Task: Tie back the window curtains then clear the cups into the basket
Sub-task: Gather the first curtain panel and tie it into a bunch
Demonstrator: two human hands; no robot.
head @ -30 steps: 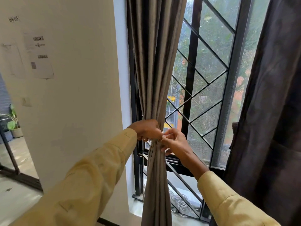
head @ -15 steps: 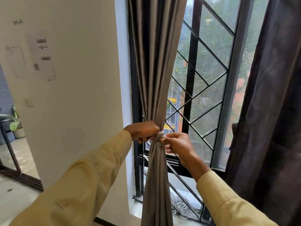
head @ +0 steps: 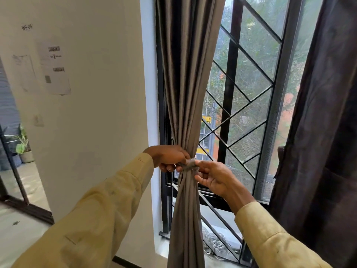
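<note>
The grey left curtain (head: pixel 185 78) hangs bunched at the window's left edge, cinched at waist height by a grey tie-back band (head: pixel 190 165). My left hand (head: pixel 168 157) pinches the band's left end against the curtain. My right hand (head: pixel 214 176) holds the band's right end between thumb and fingertips, its other fingers spread below. A second, darker curtain (head: pixel 324 132) hangs loose along the right side. No cups or basket are in view.
The window (head: pixel 249 105) has a black frame and a diagonal metal grille. A white wall (head: pixel 92 113) with taped papers stands to the left. A potted plant (head: pixel 24 149) sits by a doorway at far left. Coiled cable lies on the sill below.
Both hands have drawn slightly apart on the band. My right hand has loosened from a fist into a fingertip pinch. The band now shows between the hands.
</note>
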